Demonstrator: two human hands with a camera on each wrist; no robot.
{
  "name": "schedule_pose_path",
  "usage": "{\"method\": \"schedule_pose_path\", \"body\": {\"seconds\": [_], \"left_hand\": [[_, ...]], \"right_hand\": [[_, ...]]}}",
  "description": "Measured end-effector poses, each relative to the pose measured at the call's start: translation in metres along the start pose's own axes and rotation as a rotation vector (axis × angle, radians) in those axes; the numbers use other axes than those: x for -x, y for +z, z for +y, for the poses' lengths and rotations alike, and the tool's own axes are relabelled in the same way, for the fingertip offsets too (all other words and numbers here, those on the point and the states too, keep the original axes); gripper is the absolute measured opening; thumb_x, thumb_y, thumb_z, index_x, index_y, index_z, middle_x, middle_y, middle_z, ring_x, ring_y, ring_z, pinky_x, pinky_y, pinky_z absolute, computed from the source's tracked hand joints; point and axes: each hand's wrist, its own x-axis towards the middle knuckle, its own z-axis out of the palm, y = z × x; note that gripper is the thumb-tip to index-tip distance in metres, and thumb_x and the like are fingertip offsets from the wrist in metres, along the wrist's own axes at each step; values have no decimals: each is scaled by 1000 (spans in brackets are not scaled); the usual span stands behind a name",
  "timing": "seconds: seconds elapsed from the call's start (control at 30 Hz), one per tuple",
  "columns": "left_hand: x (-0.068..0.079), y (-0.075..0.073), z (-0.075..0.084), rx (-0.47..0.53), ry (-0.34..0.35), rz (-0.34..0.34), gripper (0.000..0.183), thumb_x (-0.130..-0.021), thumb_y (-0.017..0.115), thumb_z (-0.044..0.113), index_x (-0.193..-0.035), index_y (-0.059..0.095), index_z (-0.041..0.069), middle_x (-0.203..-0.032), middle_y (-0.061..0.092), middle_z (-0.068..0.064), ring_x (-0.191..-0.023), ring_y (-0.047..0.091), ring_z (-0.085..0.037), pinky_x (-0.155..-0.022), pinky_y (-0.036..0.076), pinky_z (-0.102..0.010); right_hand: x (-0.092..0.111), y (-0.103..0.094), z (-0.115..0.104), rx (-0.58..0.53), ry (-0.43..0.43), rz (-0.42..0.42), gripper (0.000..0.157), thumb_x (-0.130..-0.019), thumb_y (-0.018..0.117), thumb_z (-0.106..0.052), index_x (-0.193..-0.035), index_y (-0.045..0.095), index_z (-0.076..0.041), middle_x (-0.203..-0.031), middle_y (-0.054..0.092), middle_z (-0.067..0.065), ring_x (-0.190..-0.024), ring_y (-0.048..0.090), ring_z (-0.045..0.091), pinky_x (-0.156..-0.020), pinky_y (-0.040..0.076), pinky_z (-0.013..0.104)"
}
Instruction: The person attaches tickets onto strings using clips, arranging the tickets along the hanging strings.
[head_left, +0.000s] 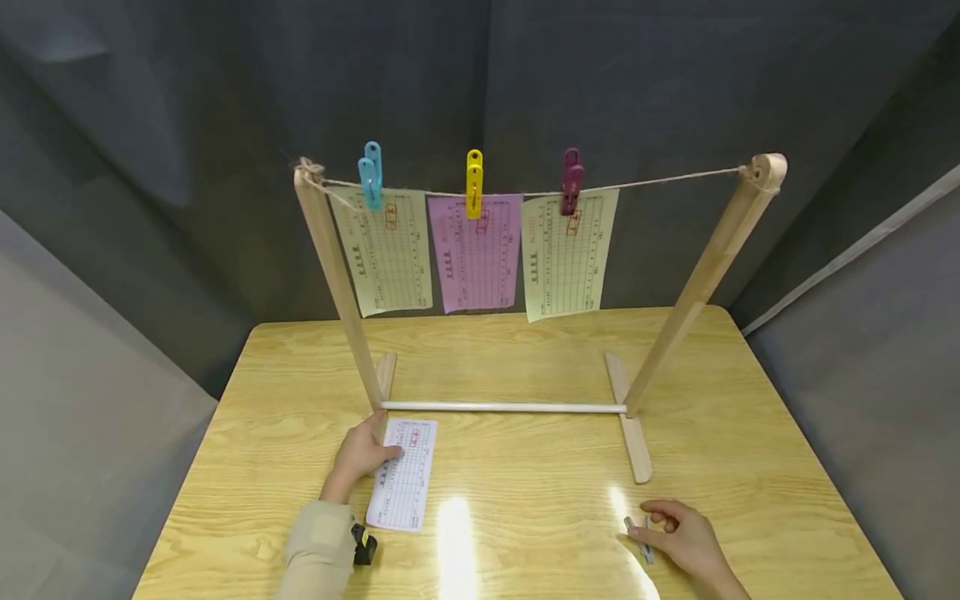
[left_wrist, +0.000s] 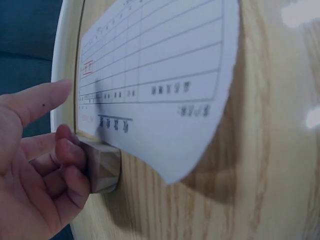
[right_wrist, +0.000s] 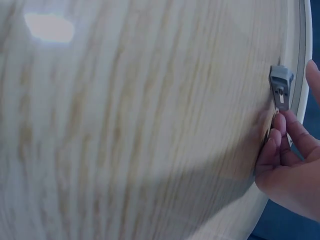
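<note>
A pale lilac printed slip (head_left: 405, 475) lies on the table just in front of the stand. My left hand (head_left: 365, 450) is at its left edge, with the thumb over the paper in the head view. In the left wrist view the thumb and the loosely bent fingers (left_wrist: 70, 155) are spread apart beside the slip (left_wrist: 150, 75), and the fingers are close to the stand's wooden foot (left_wrist: 105, 167). Low on the right, my right hand (head_left: 678, 537) holds a grey clip (head_left: 645, 552) at its fingertips. The clip (right_wrist: 281, 85) sticks out past the bent fingers.
A wooden stand (head_left: 697, 283) with a white crossbar (head_left: 502, 407) carries a string. From it hang two yellow slips (head_left: 393, 258) and a pink slip (head_left: 476, 267), pinned by a blue clip (head_left: 371, 177), a yellow clip (head_left: 474, 185) and a maroon clip (head_left: 572, 183).
</note>
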Motion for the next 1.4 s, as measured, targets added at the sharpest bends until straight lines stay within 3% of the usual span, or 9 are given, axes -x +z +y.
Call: {"method": "schedule_pose_path", "body": {"seconds": [0.07, 0.17, 0.27, 0.53, 0.7, 1.1, 1.4], "left_hand": [[0, 2, 0, -14, 8, 2, 78, -71, 76, 15, -132, 36, -10, -120, 49, -33, -63, 57, -22, -55, 47, -32], [0, 3, 1, -44, 1, 19, 77, -70, 77, 15, -132, 37, -9, -120, 49, -33, -86, 60, -35, -71, 50, -42], [1, 5, 3, -79, -12, 38, 76, -69, 77, 16, -131, 40, -6, -116, 52, -32, -96, 57, -41, -76, 48, -47], [3, 2, 6, -120, -32, 61, 67, -65, 79, 16, -123, 50, -2, -96, 62, -24, -72, 58, -27, -57, 47, -38], [2, 3, 7, -171, -18, 63, 60, -64, 80, 18, -116, 55, 1, -96, 62, -22, -71, 58, -26, -58, 47, -39], [5, 13, 11, -273, -50, 62, 65, -63, 82, 28, -114, 55, -1, -81, 62, -12, -63, 56, -20, -49, 43, -33], [3, 15, 18, -234, -72, 69, 43, -65, 81, 22, -97, 60, 2, -74, 57, -4, -61, 52, -16, -50, 41, -31]], "right_hand": [[1, 0, -1, 14, 7, 2, 56, -68, 79, -30, -111, 60, 1, -88, 52, 4, -72, 39, 14, -59, 36, 21], [1, 2, -1, 33, -14, 11, 57, -65, 81, -30, -108, 60, 1, -87, 51, 4, -76, 40, 16, -62, 37, 23], [0, 5, -1, 86, -66, 37, 55, -61, 83, -29, -103, 61, 0, -84, 50, 4, -77, 41, 17, -64, 38, 24], [-1, 10, 0, 176, -113, 53, 48, -59, 83, -29, -93, 62, -2, -79, 47, 1, -74, 42, 15, -64, 38, 25], [-3, 8, 1, 209, -113, 59, 43, -61, 82, -29, -90, 63, -4, -76, 47, 0, -71, 41, 14, -62, 37, 24], [1, 8, -2, 121, -9, 33, 44, -63, 81, -28, -94, 63, -2, -75, 44, 0, -67, 39, 14, -61, 36, 22], [-1, 6, -5, 88, 6, 43, 42, -64, 80, -28, -93, 64, -2, -76, 45, 0, -64, 37, 13, -56, 34, 21]]}}
